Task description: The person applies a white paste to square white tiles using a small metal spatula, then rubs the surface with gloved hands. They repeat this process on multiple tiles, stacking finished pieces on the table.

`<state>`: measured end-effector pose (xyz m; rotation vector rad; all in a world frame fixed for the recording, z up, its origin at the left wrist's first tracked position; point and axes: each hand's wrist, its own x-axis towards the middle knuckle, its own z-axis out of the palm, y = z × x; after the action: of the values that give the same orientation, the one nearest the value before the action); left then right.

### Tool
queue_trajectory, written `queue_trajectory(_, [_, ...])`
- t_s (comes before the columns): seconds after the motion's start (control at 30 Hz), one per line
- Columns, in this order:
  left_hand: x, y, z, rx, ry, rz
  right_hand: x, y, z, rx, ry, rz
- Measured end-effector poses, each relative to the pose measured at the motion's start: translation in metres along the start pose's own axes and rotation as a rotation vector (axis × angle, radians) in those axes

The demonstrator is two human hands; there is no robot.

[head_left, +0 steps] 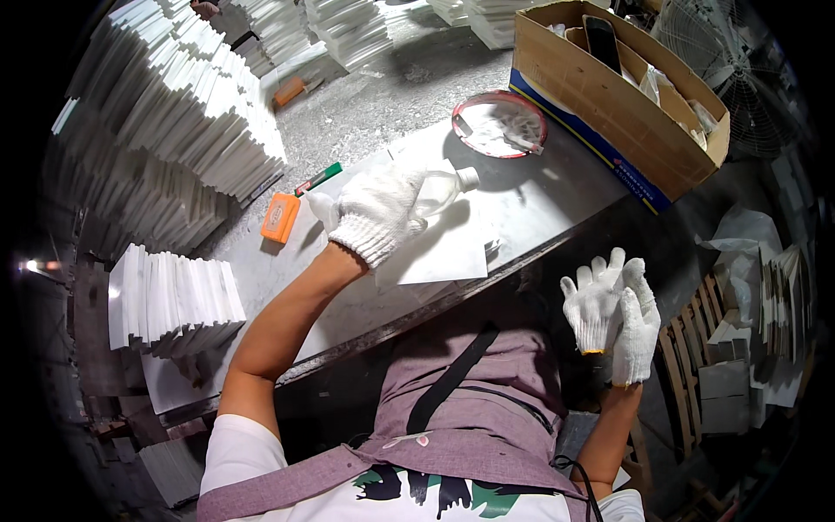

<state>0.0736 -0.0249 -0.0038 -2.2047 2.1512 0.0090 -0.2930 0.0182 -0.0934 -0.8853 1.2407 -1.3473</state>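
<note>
My left hand (380, 204), in a white knit glove, is closed round a clear plastic bottle (441, 190) above the table. The bottle lies tilted in the grip, its cap end pointing right. Beneath it are flat white pieces (444, 257) on the grey tabletop. My right hand (639, 326), also in a white glove, is off the table's near edge at the right. Against its fingers hangs another white glove (591, 304) with a yellow-orange cuff and no arm in it; the hand seems to hold it. Left of the bottle are an orange block (280, 217) and a green stick-shaped item (318, 178).
Tall stacks of white slabs (165, 104) fill the far left; a smaller stack (174, 296) stands nearer. A red-rimmed bowl (544, 130) of white material sits beside a cardboard box (609, 96). Another orange block (289, 90) lies farther back. A fan (739, 70) and wooden slats (683, 370) are right.
</note>
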Motion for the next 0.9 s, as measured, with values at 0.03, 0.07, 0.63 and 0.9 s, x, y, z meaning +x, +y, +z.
queue_trajectory(0.03, [0.000,-0.003,0.002,-0.021,-0.024,-0.027,0.001,0.000,0.000,0.028,-0.007,0.016])
queue_trajectory(0.07, [0.000,-0.007,0.005,-0.062,-0.011,-0.054,0.001,-0.001,0.001,0.055,-0.015,0.032])
queue_trajectory(0.63, [-0.146,-0.139,0.116,-1.189,1.201,-0.443,0.021,-0.030,0.065,-0.373,-0.174,-0.188])
queue_trajectory(0.9, [-0.170,-0.140,0.137,-0.999,1.329,-0.637,0.053,-0.022,0.127,-0.730,-0.356,-0.679])
